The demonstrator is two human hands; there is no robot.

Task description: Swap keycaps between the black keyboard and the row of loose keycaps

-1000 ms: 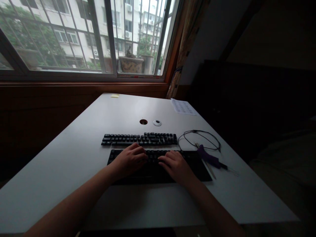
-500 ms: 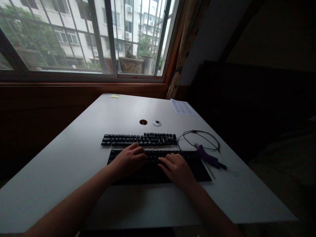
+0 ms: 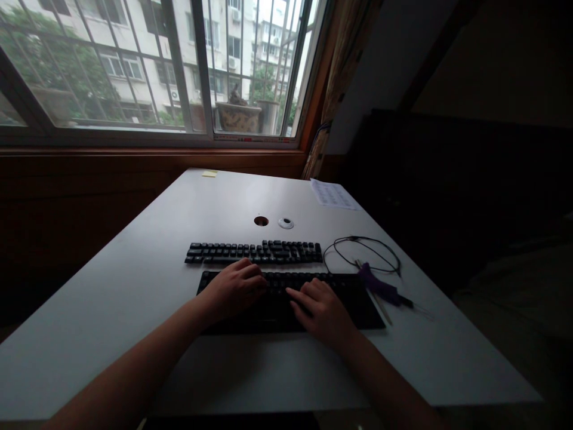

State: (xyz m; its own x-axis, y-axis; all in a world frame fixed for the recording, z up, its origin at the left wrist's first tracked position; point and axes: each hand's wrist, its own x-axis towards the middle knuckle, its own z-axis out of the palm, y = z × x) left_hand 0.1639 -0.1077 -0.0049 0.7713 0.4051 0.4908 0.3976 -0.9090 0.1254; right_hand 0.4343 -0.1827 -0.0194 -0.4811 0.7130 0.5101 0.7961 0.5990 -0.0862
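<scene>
A black keyboard (image 3: 277, 319) lies near the front of the white desk, both my hands on it. My left hand (image 3: 235, 286) covers its left-middle part, fingers bent and close together, the tips pointing right. Whatever is beneath those fingertips is too dark to make out. Over the right-middle keys, my right hand (image 3: 324, 310) has its index finger stretched toward the left hand and its thumb apart; I see nothing held in it. Behind the keyboard, black keycaps (image 3: 250, 252) sit in rows, with a stepped outline along their back edge.
Right of the keyboard lie a coiled black cable (image 3: 362, 242), a purple-handled tool (image 3: 380, 288) and a thin pale stick (image 3: 382, 310). Farther back are a round hole (image 3: 261, 221), a white ring-shaped cover (image 3: 286, 223), a printed sheet (image 3: 335, 194) and a yellow note (image 3: 209, 174).
My right index finger has stretched out farther to the left and the right thumb has parted from it. The left hand stays almost where it was. The view has shifted very slightly.
</scene>
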